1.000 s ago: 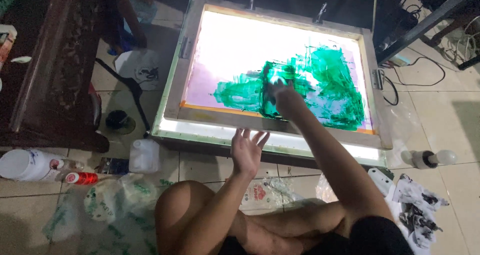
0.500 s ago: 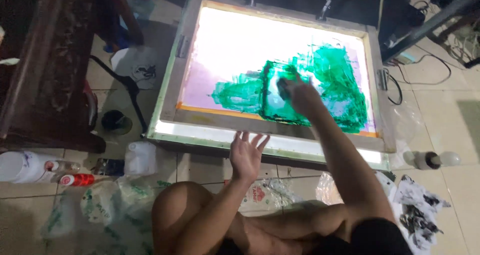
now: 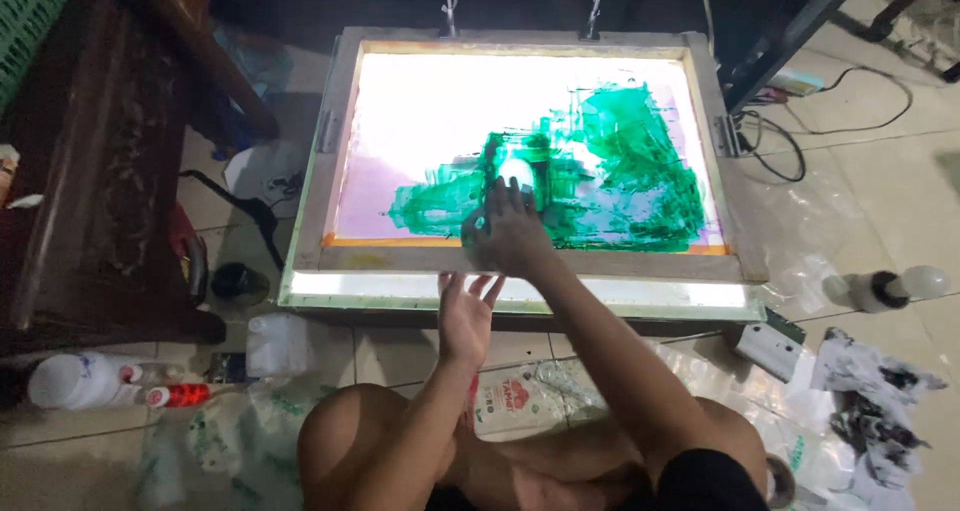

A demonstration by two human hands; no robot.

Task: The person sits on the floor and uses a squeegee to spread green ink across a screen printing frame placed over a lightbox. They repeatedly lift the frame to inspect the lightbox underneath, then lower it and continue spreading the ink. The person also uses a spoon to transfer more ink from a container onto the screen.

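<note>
In the head view, the right hand (image 3: pixel 510 233) lay with fingers spread flat on the green ink (image 3: pixel 610 171), which stretched away right and far across the lit screen frame (image 3: pixel 520 263). The left hand (image 3: pixel 465 316) hovered open, empty, at the near edge.

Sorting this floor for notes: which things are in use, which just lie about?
In use: right hand, green ink, framed screen, left hand at its edge.

Lying about: white bottle, bulb, dark cable, crumpled paper.

R hand (image 3: pixel 507 233) slid left & down across green ink (image 3: pixel 620 161)
</note>
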